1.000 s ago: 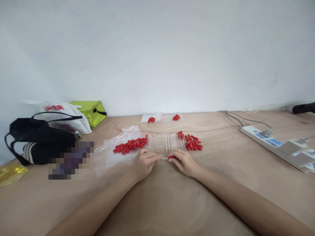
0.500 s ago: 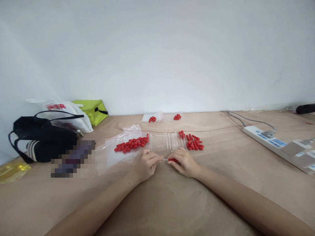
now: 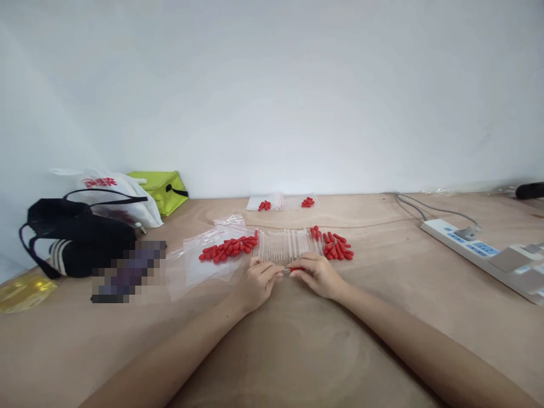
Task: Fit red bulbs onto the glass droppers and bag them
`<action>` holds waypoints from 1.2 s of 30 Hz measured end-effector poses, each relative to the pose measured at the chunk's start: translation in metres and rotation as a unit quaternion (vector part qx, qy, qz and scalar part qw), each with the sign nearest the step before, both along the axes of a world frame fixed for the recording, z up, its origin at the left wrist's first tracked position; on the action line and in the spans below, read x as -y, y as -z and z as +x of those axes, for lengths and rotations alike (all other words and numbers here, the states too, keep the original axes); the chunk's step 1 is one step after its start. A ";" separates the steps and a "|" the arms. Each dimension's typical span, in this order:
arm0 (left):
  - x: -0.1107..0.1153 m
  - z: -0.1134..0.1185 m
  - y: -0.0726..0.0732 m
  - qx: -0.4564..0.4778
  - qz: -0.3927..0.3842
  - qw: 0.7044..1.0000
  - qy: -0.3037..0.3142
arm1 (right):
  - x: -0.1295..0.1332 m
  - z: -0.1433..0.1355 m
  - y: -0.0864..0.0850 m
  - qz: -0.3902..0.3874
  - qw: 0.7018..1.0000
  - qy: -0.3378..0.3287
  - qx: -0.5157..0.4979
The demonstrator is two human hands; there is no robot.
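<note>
The bare brown tabletop (image 3: 276, 351) lies nearest, with both forearms reaching over it. Take the slim clear tube (image 3: 287, 271) between the fingertips as the clock's centre, 12 o'clock toward the wall. At 8 o'clock the left hand (image 3: 260, 283) pinches the tube's left end between thumb and fingers; at 3 o'clock the right hand (image 3: 313, 275) grips a red bulb (image 3: 296, 269) in line with the tube, mostly covered by the fingers, so I cannot tell how far the tube sits inside it. At 9 o'clock, well apart, come a crinkled yellow sheet (image 3: 28, 293) and, nearer the hands, a dark pixelated object (image 3: 130, 275). Between 9 and 10, clear zip bags (image 3: 187, 275) lie flat and overlapping, a left heap of red bulbs (image 3: 223, 250) on and beside them. Just beyond the hands at 12, a row of clear tubes (image 3: 283, 245) lies side by side, with a right heap of red bulbs (image 3: 338, 249) at its 2 o'clock end. Toward 3 stands a white power strip (image 3: 457, 241) with plugs in it; toward 9, a black bag (image 3: 85, 238). Farther off, at 10, sit a white plastic bag (image 3: 131, 201) with red lettering and a lime-green box-shaped bag (image 3: 159, 190). At 12, near the wall (image 3: 297, 102), two small packets (image 3: 254, 203) lie with a few red bulbs each.
</note>
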State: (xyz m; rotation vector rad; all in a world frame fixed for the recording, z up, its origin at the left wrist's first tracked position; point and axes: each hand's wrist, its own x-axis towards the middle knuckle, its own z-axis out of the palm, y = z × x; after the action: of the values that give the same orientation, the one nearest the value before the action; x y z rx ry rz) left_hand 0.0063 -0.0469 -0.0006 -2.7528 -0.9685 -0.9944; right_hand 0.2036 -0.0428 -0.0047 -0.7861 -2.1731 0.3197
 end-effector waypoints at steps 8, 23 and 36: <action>0.003 -0.003 -0.001 -0.002 -0.005 1.000 0.007 | 0.004 0.006 0.002 -0.032 0.999 0.012 -0.004; 0.002 -0.007 -0.003 0.034 -0.010 0.999 0.003 | 0.003 0.013 0.002 -0.072 0.995 0.031 -0.058; 0.002 -0.005 -0.004 0.022 -0.022 0.999 0.016 | 0.007 0.006 -0.002 -0.132 0.990 0.001 -0.040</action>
State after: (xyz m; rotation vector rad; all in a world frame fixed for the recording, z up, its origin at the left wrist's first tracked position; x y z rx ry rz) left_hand 0.0015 -0.0493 0.0037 -2.8016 -0.9667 -1.0563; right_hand 0.2098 -0.0498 -0.0030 -0.9050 -2.0799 0.6377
